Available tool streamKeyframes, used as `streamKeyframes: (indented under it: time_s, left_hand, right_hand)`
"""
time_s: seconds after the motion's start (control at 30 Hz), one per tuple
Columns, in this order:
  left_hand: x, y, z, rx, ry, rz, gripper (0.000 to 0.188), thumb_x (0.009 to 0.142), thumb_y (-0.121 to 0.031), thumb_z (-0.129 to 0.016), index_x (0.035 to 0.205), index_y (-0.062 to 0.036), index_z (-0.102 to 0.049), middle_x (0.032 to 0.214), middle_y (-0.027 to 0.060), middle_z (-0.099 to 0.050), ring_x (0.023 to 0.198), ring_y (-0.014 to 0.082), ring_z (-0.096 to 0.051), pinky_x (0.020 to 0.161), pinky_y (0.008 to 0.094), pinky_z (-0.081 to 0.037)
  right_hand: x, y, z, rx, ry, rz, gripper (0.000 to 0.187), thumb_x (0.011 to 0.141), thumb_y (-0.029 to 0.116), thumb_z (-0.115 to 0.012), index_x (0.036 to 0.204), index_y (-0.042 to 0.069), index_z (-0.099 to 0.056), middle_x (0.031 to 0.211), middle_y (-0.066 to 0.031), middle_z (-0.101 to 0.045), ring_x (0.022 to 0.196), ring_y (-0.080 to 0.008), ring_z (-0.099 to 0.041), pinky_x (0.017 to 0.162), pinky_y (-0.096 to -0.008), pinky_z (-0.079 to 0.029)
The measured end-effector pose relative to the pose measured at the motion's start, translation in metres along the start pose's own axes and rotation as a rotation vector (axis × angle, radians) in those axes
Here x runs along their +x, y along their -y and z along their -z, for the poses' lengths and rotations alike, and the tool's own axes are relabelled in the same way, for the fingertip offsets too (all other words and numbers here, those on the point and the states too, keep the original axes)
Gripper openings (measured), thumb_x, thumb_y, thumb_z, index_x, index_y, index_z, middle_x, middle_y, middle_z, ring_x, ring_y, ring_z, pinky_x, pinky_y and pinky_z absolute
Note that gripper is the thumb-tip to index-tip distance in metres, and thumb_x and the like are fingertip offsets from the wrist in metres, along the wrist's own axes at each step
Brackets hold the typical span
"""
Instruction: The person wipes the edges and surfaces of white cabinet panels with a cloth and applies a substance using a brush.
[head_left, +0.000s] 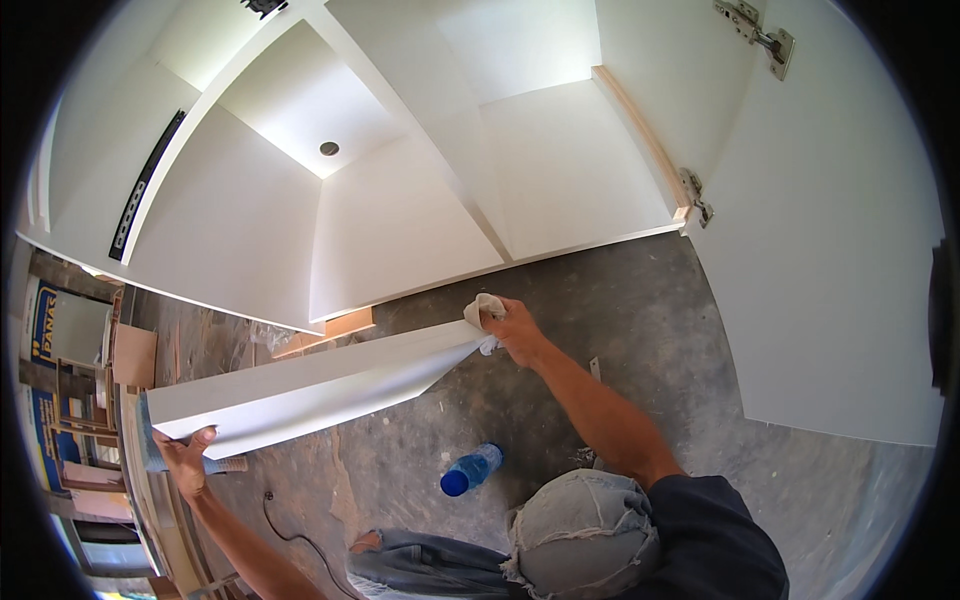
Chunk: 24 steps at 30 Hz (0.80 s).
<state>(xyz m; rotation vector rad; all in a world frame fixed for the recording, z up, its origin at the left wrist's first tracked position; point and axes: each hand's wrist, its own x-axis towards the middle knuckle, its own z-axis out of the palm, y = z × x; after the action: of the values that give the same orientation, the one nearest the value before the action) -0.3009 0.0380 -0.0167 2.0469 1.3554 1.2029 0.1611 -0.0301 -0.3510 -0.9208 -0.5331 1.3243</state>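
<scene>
A long white panel [330,385], thick-edged like a cabinet door or drawer front, lies across in front of me, tilted up to the right. My left hand [185,460] grips its left end, thumb on the near face and fingers around the edge. My right hand [513,332] is closed on a crumpled pale cloth [484,307] at the panel's far right corner. Beneath the panel's left end shows part of a bluish support [232,463]. My bent knees, in torn jeans [585,530], are below.
A white cabinet [410,225] with open compartments stands ahead. Its hinged door [830,240] swings out on the right. A blue-capped bottle [472,470] lies on the concrete floor beside a dark cable [305,540]. Wood offcuts [135,355] and boards are stacked at left.
</scene>
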Motion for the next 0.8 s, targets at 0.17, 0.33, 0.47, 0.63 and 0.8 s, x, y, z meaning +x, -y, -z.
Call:
streamKeyframes:
  time_s: [0.17,0.33,0.47,0.63,0.8]
  left_hand:
    - [-0.001,-0.007,-0.012,0.003,-0.025,-0.046,0.053,0.065,-0.007,-0.092,0.109,-0.0049,-0.061,0.097,0.0052,-0.068,0.09,0.018,-0.063,0.088,0.0343,-0.051]
    - [0.002,-0.019,-0.019,0.006,0.053,-0.055,0.044,0.065,-0.006,-0.091,0.101,-0.0048,-0.065,0.09,0.0045,-0.069,0.083,0.0167,-0.064,0.082,0.0325,-0.052]
    - [0.0,-0.054,-0.051,-0.056,0.122,-0.045,0.028,0.066,-0.006,-0.091,0.088,-0.0043,-0.073,0.082,0.0032,-0.073,0.074,0.0134,-0.066,0.073,0.0297,-0.052]
    - [0.006,-0.071,-0.051,-0.063,0.22,-0.121,0.028,0.068,-0.004,-0.088,0.093,-0.0013,-0.075,0.082,0.0044,-0.074,0.072,0.0133,-0.066,0.071,0.0288,-0.052]
    - [0.005,-0.088,-0.067,0.018,0.26,-0.112,0.034,0.067,-0.005,-0.091,0.096,0.0031,-0.073,0.084,0.0085,-0.075,0.077,0.0148,-0.07,0.072,0.0296,-0.054]
  right_hand:
    - [0.003,-0.018,0.004,-0.061,-0.185,0.111,0.018,0.1,0.019,-0.067,0.108,0.003,-0.07,0.09,-0.0003,-0.067,0.077,-0.0084,-0.06,0.063,-0.0293,-0.049]
    - [-0.003,-0.021,0.005,0.045,-0.124,0.093,0.018,0.101,0.019,-0.066,0.11,0.004,-0.072,0.087,-0.0004,-0.067,0.076,-0.0082,-0.059,0.062,-0.03,-0.047]
    - [-0.005,-0.011,0.014,-0.052,-0.218,-0.08,0.015,0.098,0.016,-0.069,0.108,0.005,-0.073,0.089,0.0004,-0.067,0.076,-0.0085,-0.059,0.064,-0.0297,-0.048]
    - [-0.006,-0.019,0.007,0.031,-0.23,0.059,0.013,0.094,0.012,-0.072,0.104,0.003,-0.074,0.092,-0.0013,-0.069,0.079,-0.0105,-0.062,0.066,-0.0299,-0.05]
    - [-0.002,-0.045,0.02,0.073,-0.273,-0.025,0.013,0.096,0.006,-0.067,0.108,0.004,-0.071,0.097,-0.0044,-0.068,0.084,-0.0153,-0.065,0.071,-0.0335,-0.053]
